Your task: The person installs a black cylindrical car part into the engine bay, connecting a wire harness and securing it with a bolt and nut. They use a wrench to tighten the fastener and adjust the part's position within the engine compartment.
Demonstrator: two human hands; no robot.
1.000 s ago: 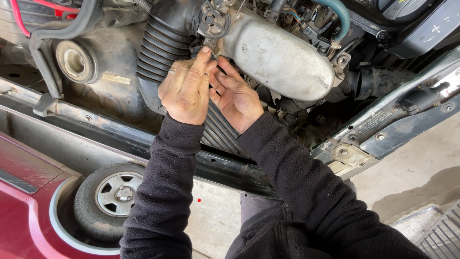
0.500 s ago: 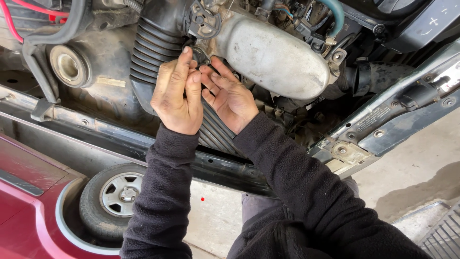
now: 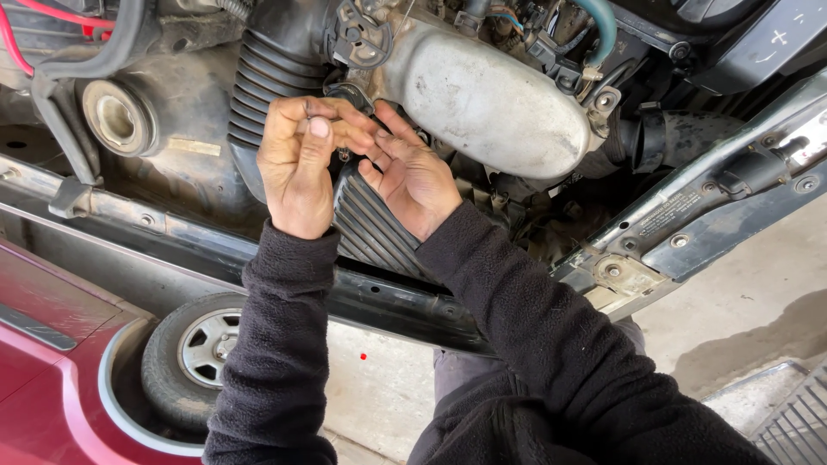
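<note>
Head view: engine bay of a red car. Left hand [image 3: 297, 168], fingers curled, and right hand [image 3: 412, 176], fingers partly spread, meet fingertip to fingertip over a small dark fitting [image 3: 349, 93]; whether either grips it cannot be told. Ribbed black hose [image 3: 271, 77] at 11 o'clock, grey metal cover [image 3: 491, 103] at 2 o'clock, wheel [image 3: 198, 353] at 7 o'clock.

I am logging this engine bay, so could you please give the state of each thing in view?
left hand: raised, fingertips pinched together at the ribbed hose
right hand: open, fingers meeting the left fingertips
ribbed hose: fitted, running down behind both hands
metal cover: mounted, dusty
wheel: on the ground
</note>
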